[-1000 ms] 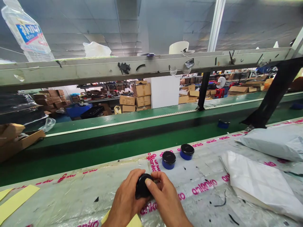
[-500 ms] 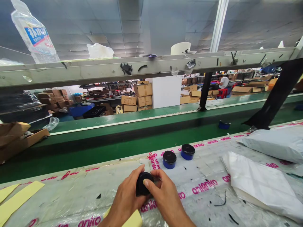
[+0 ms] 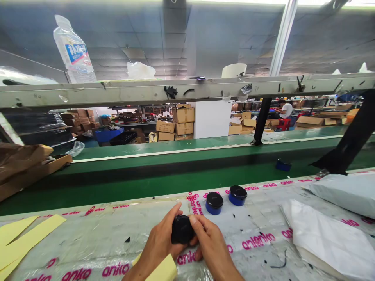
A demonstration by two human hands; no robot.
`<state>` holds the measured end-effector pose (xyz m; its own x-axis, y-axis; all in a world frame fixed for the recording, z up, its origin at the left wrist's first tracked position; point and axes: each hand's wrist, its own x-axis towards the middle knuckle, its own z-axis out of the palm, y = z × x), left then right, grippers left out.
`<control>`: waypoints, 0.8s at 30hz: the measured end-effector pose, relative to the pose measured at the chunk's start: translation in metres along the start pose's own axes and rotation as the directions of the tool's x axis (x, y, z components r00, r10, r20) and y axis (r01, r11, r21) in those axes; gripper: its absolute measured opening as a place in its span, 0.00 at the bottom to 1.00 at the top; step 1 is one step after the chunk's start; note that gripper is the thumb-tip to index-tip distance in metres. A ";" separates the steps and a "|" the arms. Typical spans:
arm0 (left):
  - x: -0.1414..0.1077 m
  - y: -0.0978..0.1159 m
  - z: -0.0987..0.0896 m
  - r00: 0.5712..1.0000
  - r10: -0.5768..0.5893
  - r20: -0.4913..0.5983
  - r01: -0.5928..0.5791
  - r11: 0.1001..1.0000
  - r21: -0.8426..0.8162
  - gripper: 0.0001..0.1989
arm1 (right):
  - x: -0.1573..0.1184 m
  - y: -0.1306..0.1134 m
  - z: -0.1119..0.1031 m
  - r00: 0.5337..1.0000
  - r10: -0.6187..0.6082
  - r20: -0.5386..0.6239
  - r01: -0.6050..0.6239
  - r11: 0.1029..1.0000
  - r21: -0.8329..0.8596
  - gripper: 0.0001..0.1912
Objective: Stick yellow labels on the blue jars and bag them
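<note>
Between my two hands, low above the wrapped table (image 3: 96,234), is a small round black-topped container (image 3: 183,229), its black face tilted up toward me. My left hand (image 3: 161,232) is closed around its left side and underside. The fingers and thumb of my right hand (image 3: 208,236) grip its right edge. Part of the container's side is hidden by my fingers. Just beyond my hands stand two similar round containers with black tops and blue sides, a nearer one (image 3: 214,203) and a farther one (image 3: 237,195). A yellow paper strip (image 3: 162,269) lies by my left wrist.
Yellow sheets (image 3: 32,242) lie at left, white plastic bags (image 3: 328,238) at right. Behind the table runs a green conveyor (image 3: 117,185) carrying another blue container (image 3: 283,165). A shelf beam (image 3: 140,90) with a bottle (image 3: 74,52) crosses above. A person (image 3: 285,110) sits far back.
My right thumb has moved off the middle of the container's black face to its right edge. The camera's view has shifted, so the scene sits a little farther right.
</note>
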<state>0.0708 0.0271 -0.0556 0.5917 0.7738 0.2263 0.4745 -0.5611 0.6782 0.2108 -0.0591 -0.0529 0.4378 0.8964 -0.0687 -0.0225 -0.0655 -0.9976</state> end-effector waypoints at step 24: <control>0.013 -0.031 -0.010 0.974 0.186 -0.127 -0.178 0.982 0.070 0.28 | -0.040 -0.029 -0.066 0.790 -0.479 -0.383 0.233 0.812 -0.536 0.27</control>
<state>0.0570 0.0573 -0.0667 0.5820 0.6871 0.4349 0.4062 -0.7089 0.5766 0.2537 -0.1220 -0.0209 0.7008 0.5712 0.4273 0.5654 -0.0794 -0.8210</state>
